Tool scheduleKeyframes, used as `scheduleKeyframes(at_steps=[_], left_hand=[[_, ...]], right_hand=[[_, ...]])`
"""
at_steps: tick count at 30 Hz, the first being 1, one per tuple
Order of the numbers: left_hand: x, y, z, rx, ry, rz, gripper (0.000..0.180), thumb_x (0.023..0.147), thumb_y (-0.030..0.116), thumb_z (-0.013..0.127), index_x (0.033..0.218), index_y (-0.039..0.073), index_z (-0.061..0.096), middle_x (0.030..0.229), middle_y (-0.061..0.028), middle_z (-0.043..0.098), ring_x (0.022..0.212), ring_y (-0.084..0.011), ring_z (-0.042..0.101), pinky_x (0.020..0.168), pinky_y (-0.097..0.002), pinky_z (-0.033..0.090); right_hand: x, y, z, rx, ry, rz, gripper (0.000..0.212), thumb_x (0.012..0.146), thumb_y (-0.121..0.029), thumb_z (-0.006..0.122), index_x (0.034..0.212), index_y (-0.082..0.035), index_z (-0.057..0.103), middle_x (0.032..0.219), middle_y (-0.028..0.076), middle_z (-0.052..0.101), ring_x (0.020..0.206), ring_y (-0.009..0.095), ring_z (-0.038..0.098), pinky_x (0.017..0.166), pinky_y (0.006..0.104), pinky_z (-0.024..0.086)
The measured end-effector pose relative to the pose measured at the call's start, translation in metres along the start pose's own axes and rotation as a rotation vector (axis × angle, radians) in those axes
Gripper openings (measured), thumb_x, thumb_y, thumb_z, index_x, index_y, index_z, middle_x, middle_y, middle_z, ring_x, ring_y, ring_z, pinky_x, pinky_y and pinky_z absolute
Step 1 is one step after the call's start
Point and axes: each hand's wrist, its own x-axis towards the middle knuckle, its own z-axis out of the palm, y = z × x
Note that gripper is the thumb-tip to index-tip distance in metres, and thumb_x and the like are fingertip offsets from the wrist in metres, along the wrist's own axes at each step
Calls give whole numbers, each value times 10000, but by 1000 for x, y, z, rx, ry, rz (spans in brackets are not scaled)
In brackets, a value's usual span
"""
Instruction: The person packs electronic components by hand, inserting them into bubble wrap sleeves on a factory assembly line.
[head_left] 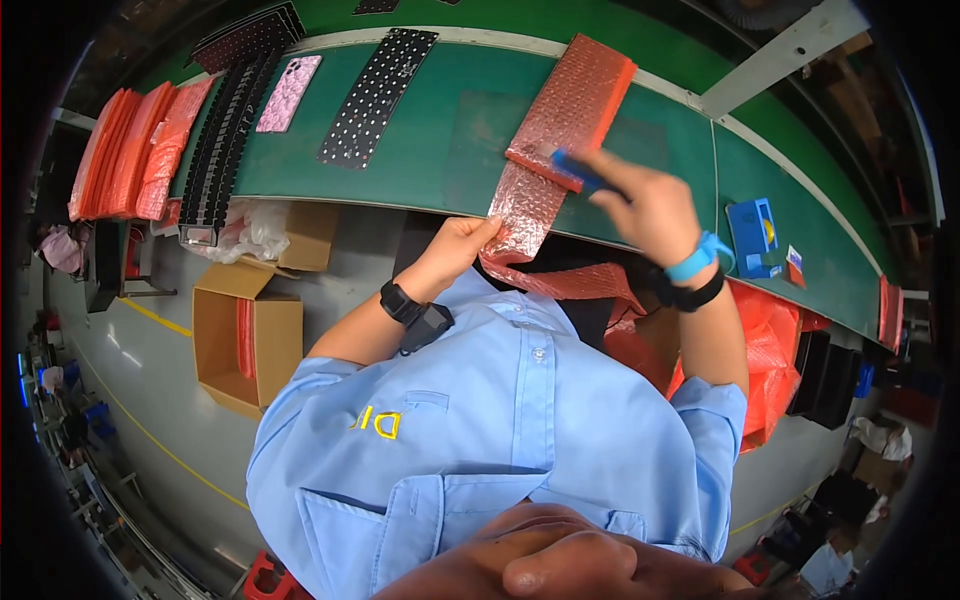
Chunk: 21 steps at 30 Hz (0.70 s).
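A stack of red bubble wrap pieces lies on the green table in front of me. From under its near end a strip of red bubble wrap runs over the table edge and trails off to the right below it. My left hand is closed, pinching the strip's left edge near the table's front. Over the stack's near right corner, my right hand grips a slim blue hand tool. Motion blurs the tool, so its exact kind is unclear; its tip is close to the wrap.
Left of the stack lie a black white-dotted sheet, a pink marbled phone-shaped piece, black stacked strips and red bubble wrap bundles. A blue dispenser stands right. Below are a cardboard box and bulky red wrap.
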Motion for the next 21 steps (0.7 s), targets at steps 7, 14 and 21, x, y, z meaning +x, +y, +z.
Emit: scheduleKeyframes(at_steps=[7,14,21], left_hand=[[7,-9,-4,21,-11,52,343,1014,266,524,951,-13,714,893,-21,711,781,-43,589,731,-224,463],[8,-9,-9,45,-37,-1,343,1012,275,527,957,-13,706,910,-13,705,801,-46,595,746,-227,466],[-1,5,11,-127,-78,-138,338,1013,291,523,1026,-8,680,950,-18,697,802,-55,606,737,-234,476]], right_hand=[[-3,-25,17,-175,-360,54,455,780,-139,694,1228,-173,627,862,111,684,733,327,651,619,412,514],[-54,-2,-38,-256,-387,103,446,797,-122,679,1235,-174,619,775,123,645,717,333,637,625,426,518],[-66,84,-7,-554,-69,578,598,774,-152,734,1336,-182,531,1139,171,610,980,353,617,800,421,514]])
